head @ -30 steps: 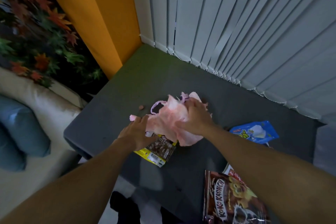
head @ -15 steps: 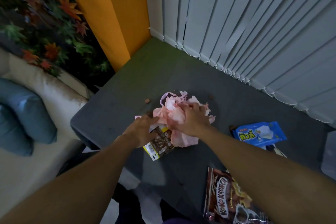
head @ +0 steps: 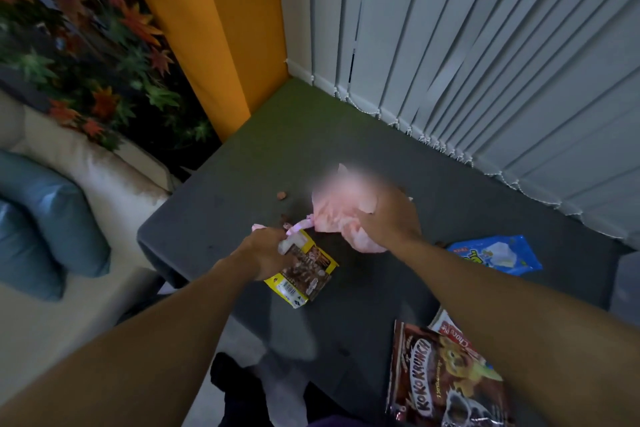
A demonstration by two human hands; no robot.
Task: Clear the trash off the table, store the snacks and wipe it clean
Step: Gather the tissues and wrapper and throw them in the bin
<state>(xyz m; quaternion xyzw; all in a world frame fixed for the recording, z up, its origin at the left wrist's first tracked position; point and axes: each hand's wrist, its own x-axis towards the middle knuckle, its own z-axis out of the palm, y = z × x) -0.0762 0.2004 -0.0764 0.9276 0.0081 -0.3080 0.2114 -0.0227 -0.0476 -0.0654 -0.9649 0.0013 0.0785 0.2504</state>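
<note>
A crumpled pink plastic bag (head: 337,208) lies on the dark grey table (head: 346,156). My right hand (head: 388,218) grips the bag's right side, fingers curled into it. My left hand (head: 265,251) pinches the bag's pink handle at its left end and rests over a yellow and brown snack wrapper (head: 304,272) near the table's left front edge. Small brown crumbs (head: 281,196) lie beside the bag.
A blue snack packet (head: 498,255) lies right of my right arm. A Koko Krunch bag (head: 440,378) and a Choco Pie box (head: 453,333) sit at the front right. A beige sofa with blue cushions (head: 45,218) stands left; vertical blinds (head: 485,62) hang behind the table.
My hands have moved apart, stretching the pink bag between them. The left hand has drawn the handle toward the table's left edge over the yellow wrapper.
</note>
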